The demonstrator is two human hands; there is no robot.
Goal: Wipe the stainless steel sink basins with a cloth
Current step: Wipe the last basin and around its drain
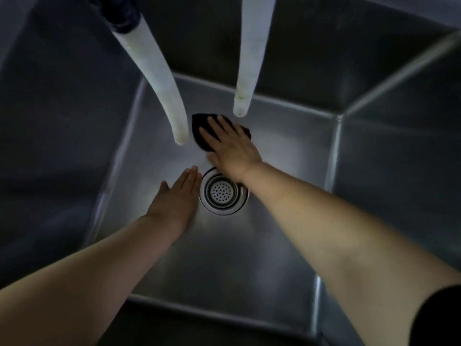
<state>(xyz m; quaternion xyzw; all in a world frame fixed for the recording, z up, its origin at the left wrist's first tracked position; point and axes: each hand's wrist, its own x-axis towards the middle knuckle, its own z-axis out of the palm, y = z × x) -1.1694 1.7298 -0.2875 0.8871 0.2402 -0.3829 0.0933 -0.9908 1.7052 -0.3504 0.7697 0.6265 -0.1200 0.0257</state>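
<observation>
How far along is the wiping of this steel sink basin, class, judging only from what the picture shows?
Done: cannot be told; the stainless steel basin floor shows no clear wiped patch. In hand: the right hand presses a dark cloth flat on the floor beyond the round perforated drain strainer, while the left hand rests open beside it. Left: probably the near floor and the walls.

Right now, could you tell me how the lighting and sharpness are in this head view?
Head view: dim overall, with the brightest patch on the basin floor around the drain; the walls fall into shadow; the wide lens bows the edges; the hoses and the right hand on the cloth look slightly soft.
</observation>
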